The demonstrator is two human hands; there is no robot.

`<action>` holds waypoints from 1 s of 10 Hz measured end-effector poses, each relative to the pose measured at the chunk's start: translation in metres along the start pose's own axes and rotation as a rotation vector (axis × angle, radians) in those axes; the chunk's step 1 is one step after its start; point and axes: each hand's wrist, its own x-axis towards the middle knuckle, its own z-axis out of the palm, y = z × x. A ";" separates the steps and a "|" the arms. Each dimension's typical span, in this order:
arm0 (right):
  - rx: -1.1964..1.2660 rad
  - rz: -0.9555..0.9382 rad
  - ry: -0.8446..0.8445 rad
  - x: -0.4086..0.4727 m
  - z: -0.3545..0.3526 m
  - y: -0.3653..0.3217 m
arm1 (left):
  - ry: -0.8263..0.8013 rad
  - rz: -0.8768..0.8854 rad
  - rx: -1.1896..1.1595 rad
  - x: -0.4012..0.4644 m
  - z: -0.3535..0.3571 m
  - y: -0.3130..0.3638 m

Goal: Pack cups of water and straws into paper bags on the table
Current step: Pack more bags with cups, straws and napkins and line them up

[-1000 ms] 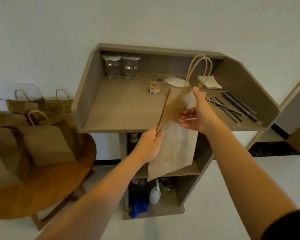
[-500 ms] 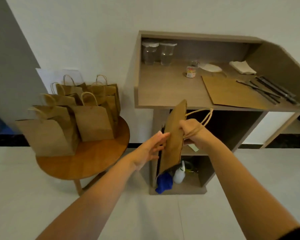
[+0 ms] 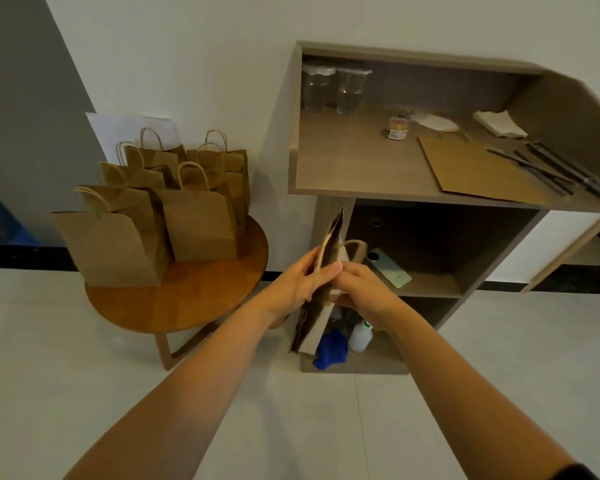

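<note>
Hands [image 3: 329,285] closer on bag [image 3: 314,320]

Premises appear to be a small takeaway or drinks service corner in a plain indoor room. Evidence: a grey-brown counter unit [image 3: 413,174] with raised side walls stands against a white wall, carrying two lidded clear cups of water [image 3: 335,90], dark straws [image 3: 555,168], folded napkins [image 3: 499,123] and a flat paper bag [image 3: 478,171]. Beside it, a round wooden tabletop [image 3: 194,299] holds several standing brown paper bags [image 3: 174,202] with handles. Open shelves below contain a phone [image 3: 390,268], a white bottle [image 3: 361,336] and a blue cloth [image 3: 329,351]. Floor is pale tile.
</note>
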 end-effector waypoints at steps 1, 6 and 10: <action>0.068 -0.047 0.077 0.002 -0.002 0.004 | 0.036 -0.030 -0.057 0.004 0.004 -0.004; -0.730 -0.005 0.276 0.017 -0.001 0.042 | 0.324 -0.096 0.871 0.001 0.006 -0.029; -1.169 0.255 0.305 0.016 -0.047 0.050 | 0.610 -0.458 1.007 -0.005 -0.053 -0.048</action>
